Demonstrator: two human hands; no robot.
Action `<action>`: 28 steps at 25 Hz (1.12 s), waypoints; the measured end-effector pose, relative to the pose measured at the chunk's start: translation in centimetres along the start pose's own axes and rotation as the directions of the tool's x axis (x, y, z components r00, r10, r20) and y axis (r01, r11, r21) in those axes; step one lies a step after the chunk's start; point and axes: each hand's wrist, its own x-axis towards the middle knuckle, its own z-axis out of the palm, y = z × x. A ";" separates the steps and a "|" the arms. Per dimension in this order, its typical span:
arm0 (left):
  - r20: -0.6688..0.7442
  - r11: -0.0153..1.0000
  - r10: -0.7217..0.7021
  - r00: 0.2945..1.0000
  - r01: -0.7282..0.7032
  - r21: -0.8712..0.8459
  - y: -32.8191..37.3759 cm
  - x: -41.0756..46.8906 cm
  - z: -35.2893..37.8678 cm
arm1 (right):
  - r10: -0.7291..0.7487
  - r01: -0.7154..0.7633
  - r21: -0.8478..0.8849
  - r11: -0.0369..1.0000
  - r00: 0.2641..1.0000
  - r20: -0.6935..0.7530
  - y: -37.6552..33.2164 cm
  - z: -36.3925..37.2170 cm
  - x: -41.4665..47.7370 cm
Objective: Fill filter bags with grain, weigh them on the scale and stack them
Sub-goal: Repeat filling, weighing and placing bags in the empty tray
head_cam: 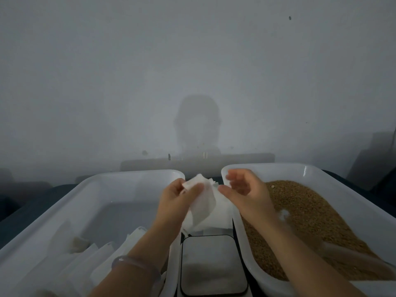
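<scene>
A pale wall (192, 71) fills the upper part of the view, with a head-shaped shadow on it. Below it, two white plastic tubs stand side by side on a dark bench (27, 202). The left tub (96, 179) holds white bags (94, 256) lying in its near corner. The right tub (300, 167) holds a bed of brown grain (310, 213). Between the tubs, close to the viewer, sits a dark-framed scale (214, 266) with nothing on its plate.

Above the gap between the tubs, the left hand (177, 200) holds a small stack of white filter bags (203, 206), thumb across the top and fingers curled behind. The right hand (246, 189) hovers just beside the stack, fingers loosely curved and holding nothing; its thumb reaches the stack's edge, but contact is unclear. A pale bracelet (137, 263) circles the left wrist.
</scene>
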 end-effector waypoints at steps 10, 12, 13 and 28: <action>0.288 0.933 0.159 0.944 -0.239 0.269 -0.3 -1.0 0.3 | -0.389 0.468 -0.231 0.853 0.865 0.318 -0.5 0.2 -1.1; 0.313 0.916 0.134 0.940 -0.238 0.324 -0.3 -1.2 0.4 | -0.327 0.425 -0.305 0.852 0.888 0.325 -0.2 0.2 -1.1; 0.303 0.909 0.126 0.945 -0.232 0.346 -0.3 -1.2 0.5 | -0.290 0.394 -0.319 0.862 0.899 0.328 -0.2 0.2 -1.1; 0.371 0.910 -0.086 0.925 -0.079 0.407 0.7 -1.0 -0.2 | -0.149 0.229 -0.205 0.952 0.927 0.344 -0.7 -0.4 -1.0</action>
